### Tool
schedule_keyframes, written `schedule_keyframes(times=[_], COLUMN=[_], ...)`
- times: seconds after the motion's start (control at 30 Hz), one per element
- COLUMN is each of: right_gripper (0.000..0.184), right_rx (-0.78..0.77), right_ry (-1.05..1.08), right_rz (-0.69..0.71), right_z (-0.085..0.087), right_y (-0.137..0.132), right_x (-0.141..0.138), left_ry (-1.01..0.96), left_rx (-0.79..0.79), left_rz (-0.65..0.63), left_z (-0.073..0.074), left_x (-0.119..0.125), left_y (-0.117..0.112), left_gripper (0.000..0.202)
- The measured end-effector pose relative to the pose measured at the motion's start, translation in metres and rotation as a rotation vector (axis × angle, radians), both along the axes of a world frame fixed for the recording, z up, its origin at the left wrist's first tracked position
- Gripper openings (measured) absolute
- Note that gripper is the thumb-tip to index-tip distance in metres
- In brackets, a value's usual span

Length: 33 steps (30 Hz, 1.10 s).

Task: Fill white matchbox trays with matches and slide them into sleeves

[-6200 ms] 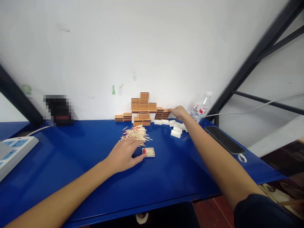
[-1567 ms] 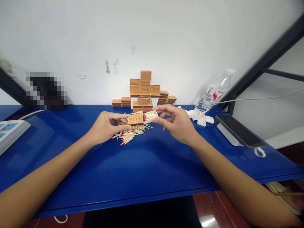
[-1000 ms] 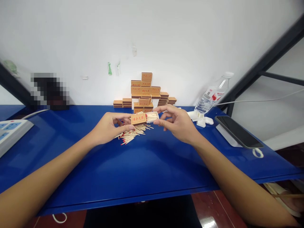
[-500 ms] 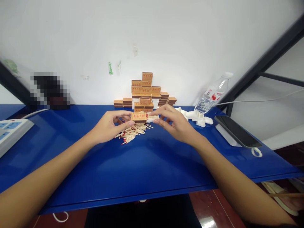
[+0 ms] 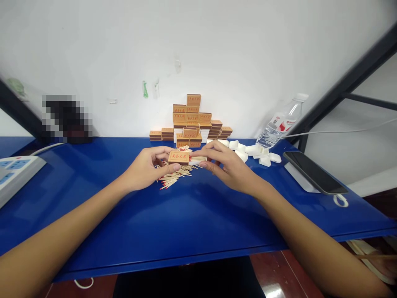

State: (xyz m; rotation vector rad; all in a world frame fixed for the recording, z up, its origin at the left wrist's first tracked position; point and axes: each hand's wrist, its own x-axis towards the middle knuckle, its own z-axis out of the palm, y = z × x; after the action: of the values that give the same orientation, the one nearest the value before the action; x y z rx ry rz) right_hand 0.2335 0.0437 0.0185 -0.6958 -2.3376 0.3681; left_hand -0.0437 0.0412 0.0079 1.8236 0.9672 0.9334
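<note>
My left hand (image 5: 151, 167) pinches the orange sleeve of a matchbox (image 5: 179, 157) between thumb and fingers. From the sleeve's right end a white inner tray (image 5: 198, 161) sticks out partway, with matches lying in it. Thumb and fingers of my right hand (image 5: 225, 165) are closed on that tray, fingertips over the matches. Below and behind the box, a loose heap of red-tipped matches (image 5: 170, 180) lies on the blue table (image 5: 173, 227), partly hidden by my left hand and the box.
Stacked matchboxes (image 5: 192, 118) stand against the wall. White empty trays (image 5: 242, 155) lie scattered to the right, before a leaning water bottle (image 5: 281, 120). A phone (image 5: 314, 171) rests on a white block at the right; a power strip (image 5: 18, 174) lies at the left.
Both hands and the matchbox have come slightly lower in view. The tray sits a little deeper in the sleeve, and my right fingers are nearer the sleeve. The camera view has shifted slightly.
</note>
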Motion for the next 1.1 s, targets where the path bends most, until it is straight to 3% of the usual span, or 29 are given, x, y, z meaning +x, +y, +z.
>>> schedule_keyframes(times=[0.3,0.6,1.1], right_gripper=[0.030,0.021,0.025], right_rx=[0.011,-0.169,0.043], right_ry=[0.047,0.163,0.112], right_rz=[0.013,-0.012,-0.028], right_z=[0.000,0.001,-0.004], right_y=[-0.003,-0.011,-0.008], right_x=[-0.003,-0.010,-0.008], left_ry=[-0.092,-0.020,-0.041], left_rx=[-0.085,0.007,-0.012], left_rz=[-0.053,-0.010,0.002], left_z=[-0.004,-0.004,-0.007], left_x=[0.003,0.004,0.004], left_y=[-0.004,-0.004,-0.003], left_gripper=[0.048,0.049,0.047])
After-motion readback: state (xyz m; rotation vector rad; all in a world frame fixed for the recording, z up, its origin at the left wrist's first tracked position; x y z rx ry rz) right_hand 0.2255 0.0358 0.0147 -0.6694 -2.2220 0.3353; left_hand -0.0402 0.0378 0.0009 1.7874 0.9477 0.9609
